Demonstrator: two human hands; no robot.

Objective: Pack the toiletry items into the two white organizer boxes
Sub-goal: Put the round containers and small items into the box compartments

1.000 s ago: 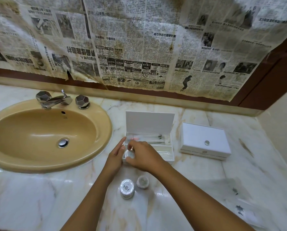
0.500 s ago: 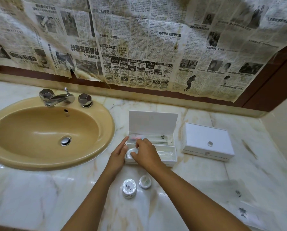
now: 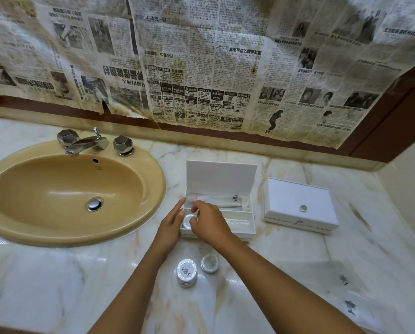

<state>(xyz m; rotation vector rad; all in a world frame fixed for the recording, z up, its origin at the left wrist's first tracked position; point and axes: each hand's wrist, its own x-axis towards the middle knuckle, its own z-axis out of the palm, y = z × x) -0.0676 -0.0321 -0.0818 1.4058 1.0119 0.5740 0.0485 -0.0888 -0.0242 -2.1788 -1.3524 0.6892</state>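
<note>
Down goes the round pack [image 3: 187, 218] into the near-left corner of the open box [image 3: 246, 233], lower than a second ago when I held it at the box's left edge. My view has drifted a bit too, so sink and boxes sit further right in it.

Far left, the tan sink [image 3: 151, 203] with its chrome tap [image 3: 86, 143], set in the marble counter [image 3: 45, 280]. Old newspaper [image 3: 201, 63] covers the wall behind.

My left hand [image 3: 170, 225] lies flat against the box's left wall, fingers straight and close together, gripping nothing, forefinger pointing at the far-left corner. My right hand [image 3: 207, 221] is curled over the round pack, thumb and fingertips pinching its rim as it sits in the near compartment.

The box's lid [image 3: 222, 179] stands up at the far side. A long wrapped item [image 3: 225, 201] lies across the far compartment, and a clear packet [image 3: 237, 219] lies in the near one, right of my hand.

On the counter just near my wrists are a stack of discs [image 3: 186, 273] with a printed top, and right beside it a smaller single disc [image 3: 209, 263], close, but I cannot tell if they touch.

Right of the open box, apart from it, the second box [image 3: 300, 206] sits closed, a small round knob on its lid.
</note>
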